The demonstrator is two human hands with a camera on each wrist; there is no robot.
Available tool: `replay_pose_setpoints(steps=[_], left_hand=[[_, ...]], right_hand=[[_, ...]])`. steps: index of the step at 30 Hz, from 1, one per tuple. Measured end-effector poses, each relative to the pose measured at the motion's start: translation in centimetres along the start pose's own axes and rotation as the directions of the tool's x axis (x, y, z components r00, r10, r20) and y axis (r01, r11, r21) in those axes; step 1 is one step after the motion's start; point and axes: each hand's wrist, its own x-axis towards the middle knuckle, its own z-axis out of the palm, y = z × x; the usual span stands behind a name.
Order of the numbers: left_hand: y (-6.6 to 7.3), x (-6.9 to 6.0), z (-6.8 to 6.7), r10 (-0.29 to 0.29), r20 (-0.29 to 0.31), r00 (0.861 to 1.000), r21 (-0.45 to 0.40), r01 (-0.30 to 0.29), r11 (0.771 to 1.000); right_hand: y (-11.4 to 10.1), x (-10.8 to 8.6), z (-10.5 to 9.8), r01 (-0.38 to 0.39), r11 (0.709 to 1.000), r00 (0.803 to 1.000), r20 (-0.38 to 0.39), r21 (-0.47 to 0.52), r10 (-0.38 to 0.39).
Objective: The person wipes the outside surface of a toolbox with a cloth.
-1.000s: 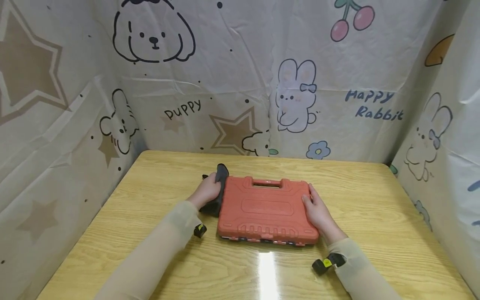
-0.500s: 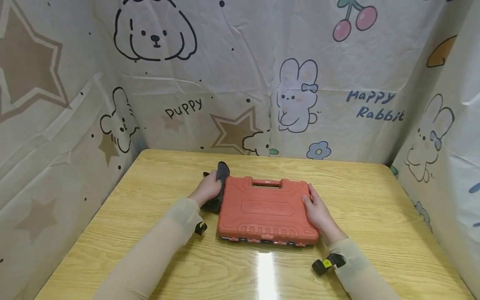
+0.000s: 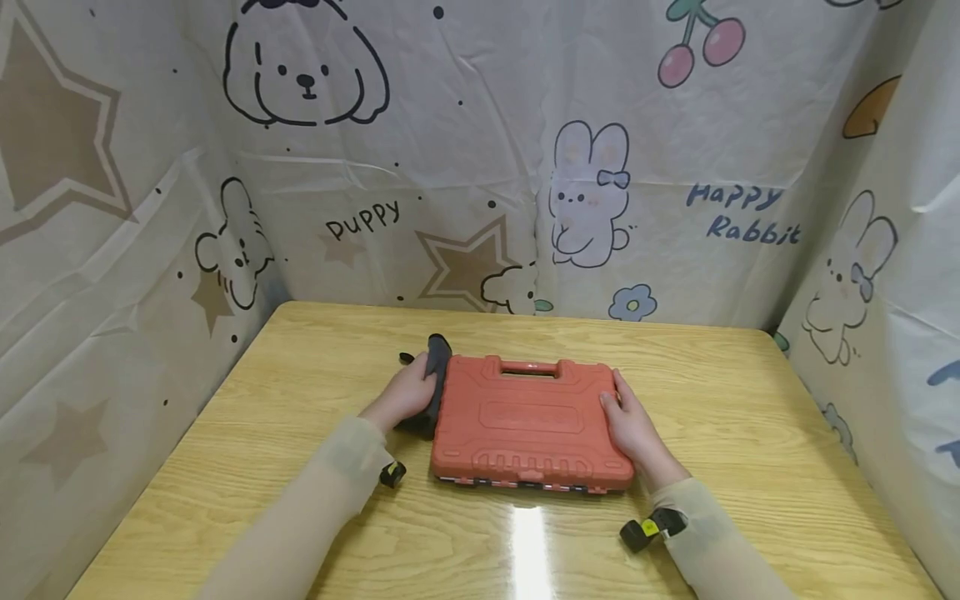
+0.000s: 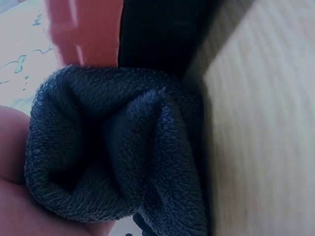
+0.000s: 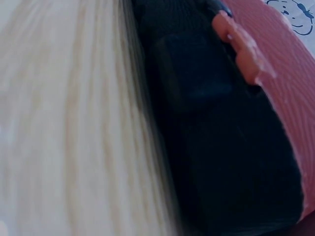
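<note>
A red plastic case with a black lower half lies flat on the wooden table, its handle toward the back. Dark grey fuzzy cloth, folded or rolled, stands against the case's left side. My left hand grips this cloth. In the left wrist view the cloth shows its rolled end touching the case. My right hand holds the case's right edge, thumb on top and fingers along the side. The right wrist view shows the case's black side and a red latch.
The wooden table extends around the case on all sides. Behind it and at both sides hangs a pale curtain printed with cartoon animals and stars. A black device with a yellow mark is strapped at each wrist.
The cloth's upper end and my left hand have shifted slightly down and to the left. My right hand keeps its hold on the case, which stays in nearly the same place.
</note>
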Motion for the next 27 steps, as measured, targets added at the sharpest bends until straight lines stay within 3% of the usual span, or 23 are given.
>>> replay_pose_setpoints(steps=[15, 27], left_hand=[[-0.4, -4.2, 0.9, 0.029, -0.005, 1.0, 0.018, -0.029, 0.999], [-0.4, -5.8, 0.9, 0.033, 0.003, 0.999, 0.026, -0.033, 0.999]], right_hand=[[0.1, 0.0, 0.0, -0.016, 1.0, 1.0, 0.01, 0.006, 0.016], [-0.1, 0.0, 0.0, -0.01, 1.0, 1.0, 0.008, 0.013, 0.01]])
